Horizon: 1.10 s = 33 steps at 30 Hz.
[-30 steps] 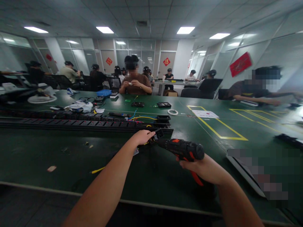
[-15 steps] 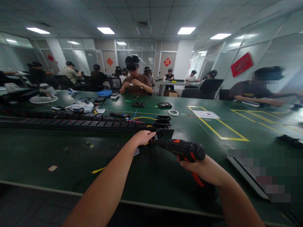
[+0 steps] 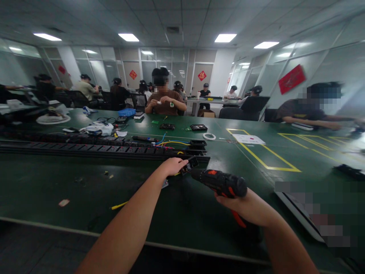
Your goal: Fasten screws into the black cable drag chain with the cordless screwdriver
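My left hand (image 3: 173,166) is closed on a small black rectangular housing (image 3: 192,163), tilted just in front of the long strips. In my right hand (image 3: 238,203) is a black and orange cordless drill (image 3: 219,180), its grip wrapped by my fingers. The drill's nose points left at the lower part of the housing; whether the bit touches it I cannot tell. Behind my left hand lies a long black power strip (image 3: 122,149) with a row of sockets. Blue and yellow wires (image 3: 173,143) run to black end pieces (image 3: 198,142) at its right end. A yellow cable (image 3: 119,205) lies by my left forearm.
Green table (image 3: 71,213) with yellow tape outlines (image 3: 282,168). Beyond the strips are a white ring (image 3: 209,136), a paper sheet (image 3: 248,139), black frames (image 3: 199,127) and a blue tray (image 3: 127,112). A co-worker (image 3: 164,101) sits opposite, another person (image 3: 305,104) at right.
Both hands, the housing and the drill stay in nearly the same place. The co-worker opposite has shifted their hands slightly.
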{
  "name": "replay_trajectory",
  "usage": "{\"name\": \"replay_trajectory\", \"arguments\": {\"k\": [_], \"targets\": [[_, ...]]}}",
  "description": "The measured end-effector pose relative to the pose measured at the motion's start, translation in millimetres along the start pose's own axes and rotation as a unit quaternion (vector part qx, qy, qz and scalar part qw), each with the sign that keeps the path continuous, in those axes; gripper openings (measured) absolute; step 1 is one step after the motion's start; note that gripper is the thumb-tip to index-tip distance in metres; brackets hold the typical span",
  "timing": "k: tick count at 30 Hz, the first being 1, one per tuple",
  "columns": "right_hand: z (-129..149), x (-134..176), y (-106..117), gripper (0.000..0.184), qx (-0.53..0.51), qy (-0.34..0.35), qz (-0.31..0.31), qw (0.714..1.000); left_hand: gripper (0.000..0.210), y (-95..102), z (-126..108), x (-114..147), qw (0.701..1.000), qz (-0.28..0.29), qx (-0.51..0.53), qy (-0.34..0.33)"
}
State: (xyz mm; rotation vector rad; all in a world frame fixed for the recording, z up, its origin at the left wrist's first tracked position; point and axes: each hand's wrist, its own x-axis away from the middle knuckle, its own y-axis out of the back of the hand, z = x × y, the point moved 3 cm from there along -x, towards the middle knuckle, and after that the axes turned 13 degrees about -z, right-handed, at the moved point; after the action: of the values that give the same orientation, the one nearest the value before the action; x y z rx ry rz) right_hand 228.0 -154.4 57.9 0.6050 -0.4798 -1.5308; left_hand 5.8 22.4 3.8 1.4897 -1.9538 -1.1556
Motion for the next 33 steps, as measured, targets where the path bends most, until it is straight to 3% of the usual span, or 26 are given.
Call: {"name": "replay_trajectory", "arguments": {"k": [33], "targets": [[-5.6, -1.0, -1.2, 0.026, -0.019, -0.008, 0.022, 1.000, 0.059, -3.7, 4.6, -3.3, 1.000, -0.004, 0.004, -0.004]]}}
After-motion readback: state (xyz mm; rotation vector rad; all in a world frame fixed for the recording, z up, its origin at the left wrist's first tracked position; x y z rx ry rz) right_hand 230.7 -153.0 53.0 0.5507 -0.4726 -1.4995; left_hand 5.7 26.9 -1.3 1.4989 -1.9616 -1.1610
